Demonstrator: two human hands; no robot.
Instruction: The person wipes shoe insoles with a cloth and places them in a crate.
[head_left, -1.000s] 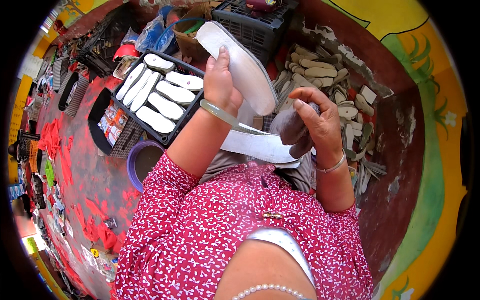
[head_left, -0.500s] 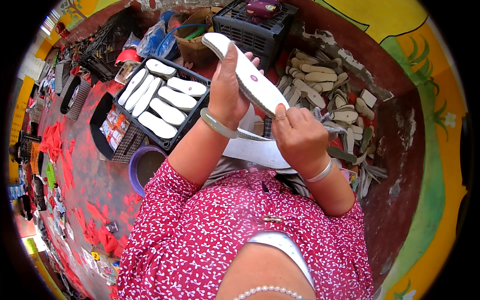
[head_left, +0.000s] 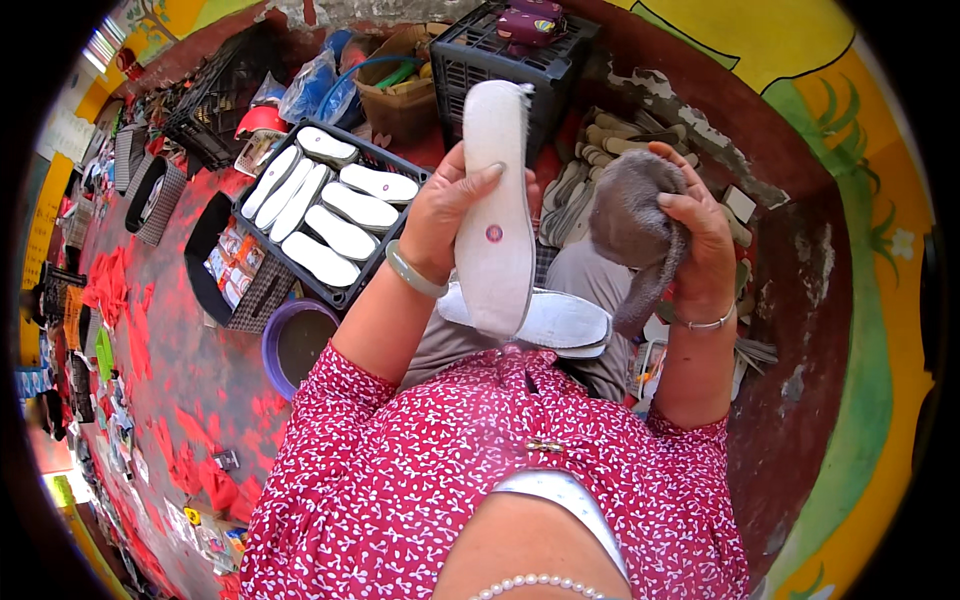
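Upright in front of me, a white shoe sole (head_left: 495, 270) with a small round pink mark is gripped by my left hand (head_left: 447, 215), the thumb lying across its face. A loose tuft sticks out at the sole's top end. To its right, a crumpled grey-brown cloth (head_left: 635, 210) is bunched in my right hand (head_left: 703, 250), its lower end hanging down. Cloth and sole are apart. More white soles (head_left: 565, 320) lie on my lap, partly hidden behind the held one.
At the left, a black plastic crate (head_left: 378, 264) holds several white soles. Beside it stand a checked bin (head_left: 262, 300) with packets and a purple-rimmed basin (head_left: 270, 350). A loose pile of soles (head_left: 572, 195) lies at right, near the wall. A dark crate (head_left: 480, 75) stands ahead.
The sole has turned from slanted to upright, its face toward me. My right hand has let go of its lower end and moved right and up, with the cloth now in full view.
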